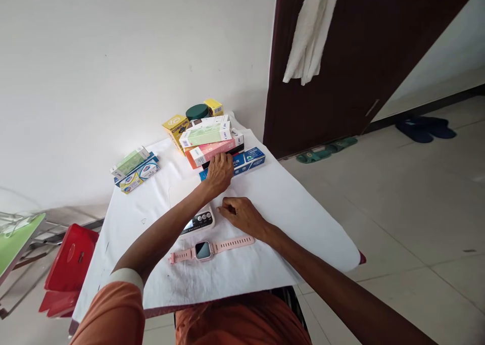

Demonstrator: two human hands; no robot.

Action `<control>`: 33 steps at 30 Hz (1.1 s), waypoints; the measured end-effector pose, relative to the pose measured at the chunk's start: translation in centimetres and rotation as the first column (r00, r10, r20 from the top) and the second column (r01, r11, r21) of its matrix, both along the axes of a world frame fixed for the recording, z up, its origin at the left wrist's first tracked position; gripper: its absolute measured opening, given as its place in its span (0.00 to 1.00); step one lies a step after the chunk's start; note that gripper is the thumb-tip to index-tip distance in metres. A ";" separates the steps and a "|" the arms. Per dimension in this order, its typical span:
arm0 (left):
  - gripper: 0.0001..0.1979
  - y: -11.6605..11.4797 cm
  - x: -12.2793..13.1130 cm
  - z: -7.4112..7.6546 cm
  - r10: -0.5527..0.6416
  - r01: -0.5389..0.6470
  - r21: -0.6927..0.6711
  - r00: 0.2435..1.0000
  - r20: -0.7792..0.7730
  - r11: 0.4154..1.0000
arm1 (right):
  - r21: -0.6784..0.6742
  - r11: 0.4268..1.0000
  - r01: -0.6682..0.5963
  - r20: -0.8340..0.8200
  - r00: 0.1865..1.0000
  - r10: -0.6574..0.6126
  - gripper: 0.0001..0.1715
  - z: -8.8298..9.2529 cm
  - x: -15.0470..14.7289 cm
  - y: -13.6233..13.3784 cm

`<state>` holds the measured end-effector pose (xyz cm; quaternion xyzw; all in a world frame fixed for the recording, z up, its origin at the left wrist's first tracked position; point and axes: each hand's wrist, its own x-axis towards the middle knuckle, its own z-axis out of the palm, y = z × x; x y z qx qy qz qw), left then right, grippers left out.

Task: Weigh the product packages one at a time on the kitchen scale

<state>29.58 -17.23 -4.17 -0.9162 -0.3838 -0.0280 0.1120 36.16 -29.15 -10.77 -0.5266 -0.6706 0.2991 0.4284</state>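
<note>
My left hand [221,173] reaches over a long blue carton [250,160] with its fingers bent down. The fingertips meet the front edge of a pink-and-black carton [215,150] and are hidden, so which box they grip I cannot make out. Loosely curled, my right hand [244,215] rests on the white cloth with nothing visible in it. Beneath my left forearm is a white digital scale [204,218] with buttons and a lit display, partly covered. A pink smartwatch [203,250] lies stretched out flat nearest me.
A green-and-white carton [206,134] tops the pile, beside a yellow box [177,130] and a dark green lid [197,111]. More cartons [138,176] lie at the table's left. A wall stands behind; a red stool [70,259] is left, slippers [326,150] on the floor right.
</note>
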 end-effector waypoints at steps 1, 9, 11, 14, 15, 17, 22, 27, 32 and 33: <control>0.23 0.2 0.2 0.0 0.004 -0.004 -0.014 1.000 0.001 1.000 | -0.004 1.000 0.000 -0.002 1.000 0.000 0.18 0.0 0.0 0.0; 0.23 -0.6 1.3 0.9 -0.116 0.114 -0.173 0.993 -0.006 0.978 | -0.022 1.000 -0.001 0.014 1.000 0.001 0.18 0.0 0.0 -0.1; 0.20 -1.6 2.0 1.5 -0.173 0.171 -0.153 0.985 0.000 0.973 | -0.029 1.000 -0.001 0.021 1.000 0.001 0.18 0.0 0.0 -0.1; 0.17 -3.1 2.6 3.0 -0.254 0.258 -0.091 0.966 0.045 0.962 | -0.033 0.999 -0.005 0.041 0.999 0.006 0.20 0.0 0.1 0.0; 0.17 -3.5 2.6 3.7 -0.272 0.277 -0.082 0.960 0.070 0.957 | -0.035 0.999 -0.008 0.046 0.999 0.009 0.20 0.0 0.1 -0.1; 0.19 -4.2 1.6 5.2 -0.290 0.304 -0.096 0.948 0.133 0.948 | -0.037 0.999 -0.012 0.045 0.999 0.014 0.21 0.1 0.2 -0.2; 0.24 -5.1 -5.6 8.2 -0.219 0.289 -0.211 0.928 0.303 0.934 | -0.038 0.998 -0.049 -0.017 0.999 0.048 0.20 0.5 0.4 -0.5; 0.21 -5.2 -14.1 8.4 -0.031 0.121 -0.321 0.962 0.272 0.939 | -0.033 0.999 -0.032 -0.056 0.998 0.030 0.21 0.4 0.3 -0.5; 0.21 -5.0 -18.6 6.3 0.065 0.030 -0.402 0.973 0.220 0.915 | -0.046 0.999 -0.017 -0.040 0.999 0.015 0.22 0.6 0.1 -0.6; 0.21 -4.8 -18.9 5.8 0.077 0.023 -0.412 0.971 0.226 0.911 | -0.056 0.998 -0.012 -0.034 0.999 0.010 0.22 0.7 0.1 -0.6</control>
